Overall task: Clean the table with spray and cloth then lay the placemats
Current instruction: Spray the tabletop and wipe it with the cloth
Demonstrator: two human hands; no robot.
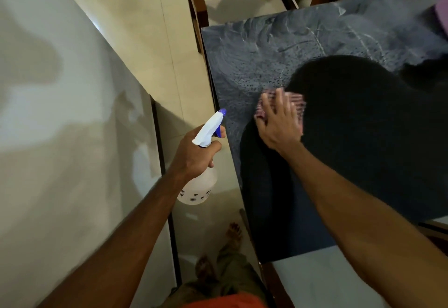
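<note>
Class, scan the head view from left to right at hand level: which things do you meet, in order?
Wall → left hand gripping the spray bottle → right hand pressing the cloth → purple object at the table's far right.

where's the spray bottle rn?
In the head view, the spray bottle is at centre-left, gripped by the left hand and held off the table, above the floor beside its left edge, nozzle towards the wet tabletop.

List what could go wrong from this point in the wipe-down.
1. The left hand holds the spray bottle out over the floor, beside the table; stray spray could wet the tiles near the bare feet.
2. The right hand presses the cloth near the table's edge; a wide stroke could slip off.
</note>
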